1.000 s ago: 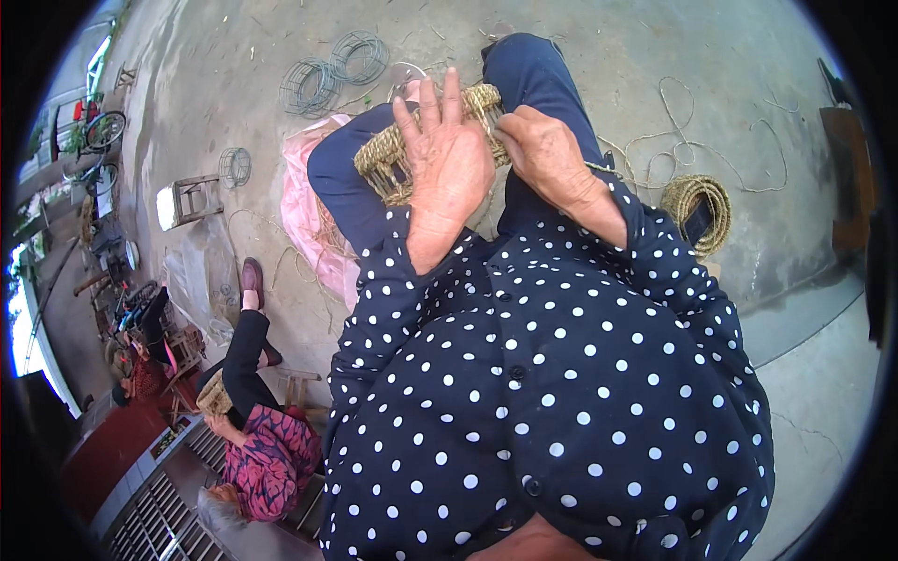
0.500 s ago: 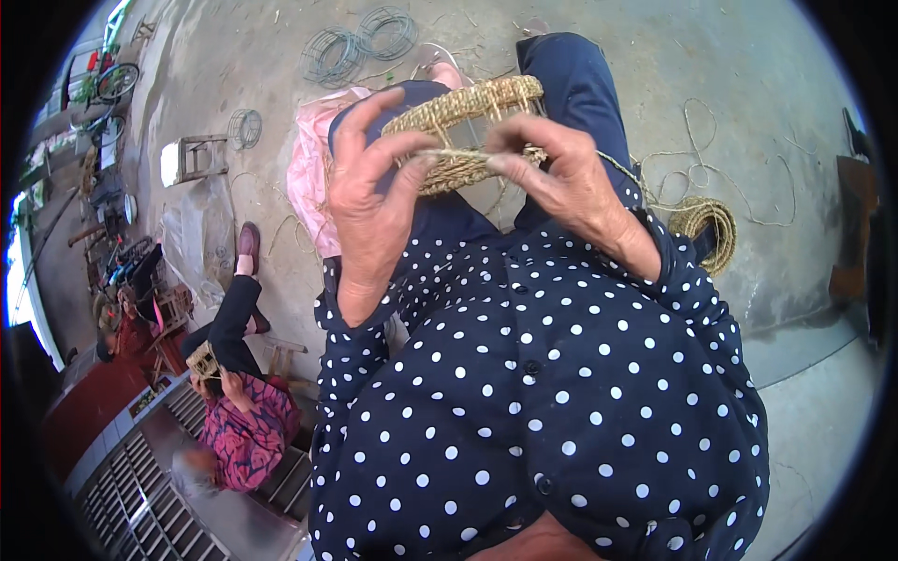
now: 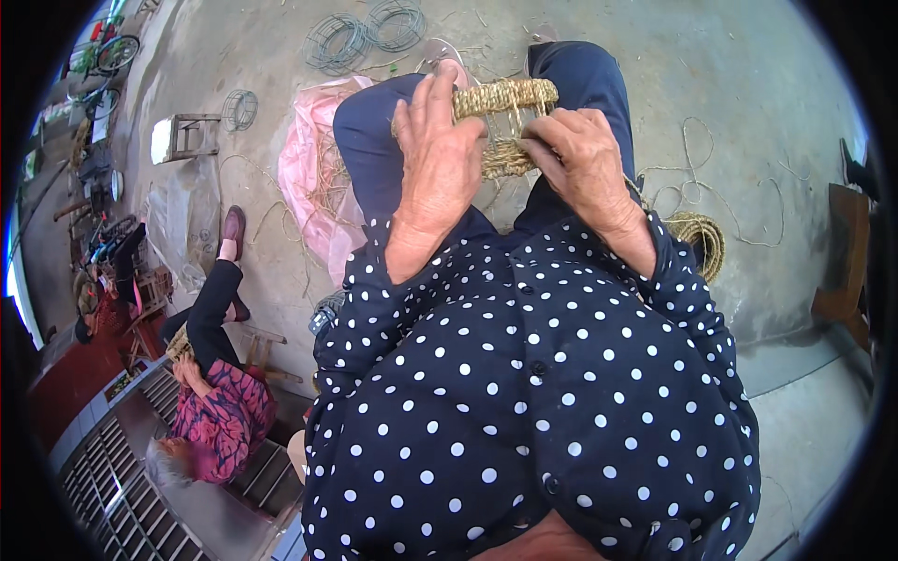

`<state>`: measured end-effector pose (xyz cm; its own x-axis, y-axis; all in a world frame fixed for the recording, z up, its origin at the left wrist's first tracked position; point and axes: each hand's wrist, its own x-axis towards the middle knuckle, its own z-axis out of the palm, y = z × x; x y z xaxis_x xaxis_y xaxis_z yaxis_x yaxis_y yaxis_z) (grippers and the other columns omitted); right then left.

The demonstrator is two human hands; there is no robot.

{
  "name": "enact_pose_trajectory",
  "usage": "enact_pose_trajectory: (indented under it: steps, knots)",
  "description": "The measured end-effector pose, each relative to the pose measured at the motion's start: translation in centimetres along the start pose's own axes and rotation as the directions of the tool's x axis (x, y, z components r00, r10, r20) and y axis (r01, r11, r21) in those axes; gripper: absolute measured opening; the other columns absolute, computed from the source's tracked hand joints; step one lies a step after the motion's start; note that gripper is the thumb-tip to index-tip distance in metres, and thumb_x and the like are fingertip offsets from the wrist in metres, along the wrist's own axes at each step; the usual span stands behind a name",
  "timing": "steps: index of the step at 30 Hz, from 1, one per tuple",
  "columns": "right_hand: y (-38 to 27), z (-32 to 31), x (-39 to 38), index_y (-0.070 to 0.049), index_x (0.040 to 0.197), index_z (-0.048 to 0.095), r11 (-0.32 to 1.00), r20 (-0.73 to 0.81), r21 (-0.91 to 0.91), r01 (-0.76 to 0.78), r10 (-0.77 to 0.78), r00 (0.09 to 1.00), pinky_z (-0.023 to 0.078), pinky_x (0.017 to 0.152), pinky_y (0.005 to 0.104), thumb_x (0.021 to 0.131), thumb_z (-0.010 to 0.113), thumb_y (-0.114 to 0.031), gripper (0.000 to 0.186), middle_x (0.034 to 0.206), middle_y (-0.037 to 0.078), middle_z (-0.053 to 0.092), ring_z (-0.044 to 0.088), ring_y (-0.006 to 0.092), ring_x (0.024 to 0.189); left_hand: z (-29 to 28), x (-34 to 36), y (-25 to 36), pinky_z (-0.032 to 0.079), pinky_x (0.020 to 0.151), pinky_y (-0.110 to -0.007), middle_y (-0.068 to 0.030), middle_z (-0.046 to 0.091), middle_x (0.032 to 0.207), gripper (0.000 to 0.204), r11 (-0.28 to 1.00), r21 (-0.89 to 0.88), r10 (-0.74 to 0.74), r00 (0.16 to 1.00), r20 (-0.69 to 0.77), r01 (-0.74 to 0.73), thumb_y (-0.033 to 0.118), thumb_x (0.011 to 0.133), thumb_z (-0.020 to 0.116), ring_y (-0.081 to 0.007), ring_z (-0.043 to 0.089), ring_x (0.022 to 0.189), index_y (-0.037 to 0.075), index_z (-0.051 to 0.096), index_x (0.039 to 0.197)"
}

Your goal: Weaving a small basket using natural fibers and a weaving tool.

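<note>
A small half-woven straw basket (image 3: pixel 506 97) with a wire frame sits over my lap, tilted so its open side gaps show between two bands of plaited straw rope. My left hand (image 3: pixel 432 159) grips its left end, fingers pointing away from me and thumb partly hidden. At the lower right edge my right hand (image 3: pixel 582 168) pinches the basket with thumb and bent fingers. A straw strand runs from beside my right hand toward a coil of plaited straw rope (image 3: pixel 700 241) on the floor at the right.
Wire basket frames (image 3: pixel 339 44) lie on the concrete floor ahead. Pink plastic sheeting (image 3: pixel 304 159) with straw spreads by my left knee. Further left are a small stool (image 3: pixel 192 138), clear plastic and a seated co-worker (image 3: pixel 220 421) holding a straw piece. A brown wooden object (image 3: pixel 847 248) stands far right.
My left hand has turned and moved right and down onto the basket's left end. The strand stretched between both hands is no longer seen taut. The co-worker's hands have lowered.
</note>
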<state>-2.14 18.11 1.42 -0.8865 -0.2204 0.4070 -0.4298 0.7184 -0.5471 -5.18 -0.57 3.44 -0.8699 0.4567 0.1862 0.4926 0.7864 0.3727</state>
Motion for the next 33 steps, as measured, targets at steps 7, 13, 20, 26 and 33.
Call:
enact_pose_trajectory:
  steps: [7, 13, 20, 26, 33]
  knots:
    - [-1.2, 0.1, 0.7, -0.008, 0.100, 0.064, 0.997, -0.066, 0.062, 0.056, -0.052, 0.996, 0.042, 0.083, 0.0366, 0.077, 0.069, -0.009, 0.024, 0.094, 0.004, 0.065, 0.061, 0.0235, 0.093, -3.5, -2.5, -0.6, 0.032, 0.105, -0.043, -0.0120, 0.057, 0.121, 0.011, 0.986, 0.135, 0.133, 0.950, -0.284, -0.098, -0.001, 0.070, 0.068, -0.0309, 0.049, 0.119, 0.002, 0.066, 0.080]
    - [-3.8, 2.1, 2.0, -0.006, 0.097, 0.063, 0.922, 0.084, 0.386, 0.015, -0.052, 0.995, 0.044, 0.079, 0.0356, 0.078, 0.069, -0.008, 0.020, 0.092, 0.009, 0.066, 0.062, 0.0255, 0.086, -3.0, -4.2, -1.4, 0.047, 0.077, -0.026, -0.0072, 0.059, 0.106, 0.013, 0.887, -0.459, -0.180, 0.954, -0.241, 0.051, -0.005, 0.078, 0.068, -0.0137, 0.057, 0.087, 0.002, 0.068, 0.089]
    - [-3.8, 1.2, 1.9, -0.003, 0.093, 0.069, 0.842, 0.089, 0.452, -0.295, 0.287, 0.954, 0.047, 0.065, 0.0259, 0.079, 0.070, -0.005, 0.014, 0.083, 0.007, 0.065, 0.060, 0.0157, 0.070, -0.4, -3.4, -1.7, 0.045, 0.059, -0.018, -0.0029, 0.065, 0.090, 0.015, 0.624, -0.723, -0.436, 0.900, -0.006, 0.297, -0.006, 0.087, 0.057, -0.0028, 0.054, 0.068, -0.002, 0.057, 0.101]
    - [-3.6, 1.5, 1.6, 0.001, 0.098, 0.065, 0.790, 0.154, 0.532, -0.306, 0.265, 0.952, 0.046, 0.072, 0.0228, 0.085, 0.065, -0.002, 0.014, 0.093, 0.004, 0.063, 0.056, 0.0078, 0.080, 1.1, -2.6, -1.8, 0.047, 0.062, -0.021, -0.0058, 0.064, 0.085, 0.019, 0.634, -0.693, -0.451, 0.892, 0.029, 0.343, -0.008, 0.081, 0.060, -0.0043, 0.057, 0.070, -0.001, 0.053, 0.098]
    - [-4.8, 2.2, 2.0, -0.007, 0.098, 0.065, 0.835, 0.143, 0.430, -0.344, 0.314, 0.939, 0.047, 0.058, 0.0258, 0.079, 0.070, -0.005, 0.020, 0.080, 0.004, 0.063, 0.058, 0.0117, 0.065, 0.6, -2.6, -1.6, 0.050, 0.061, -0.028, -0.0105, 0.066, 0.080, 0.025, 0.617, -0.691, -0.491, 0.870, 0.036, 0.377, -0.005, 0.076, 0.062, -0.0158, 0.063, 0.067, 0.001, 0.051, 0.098]
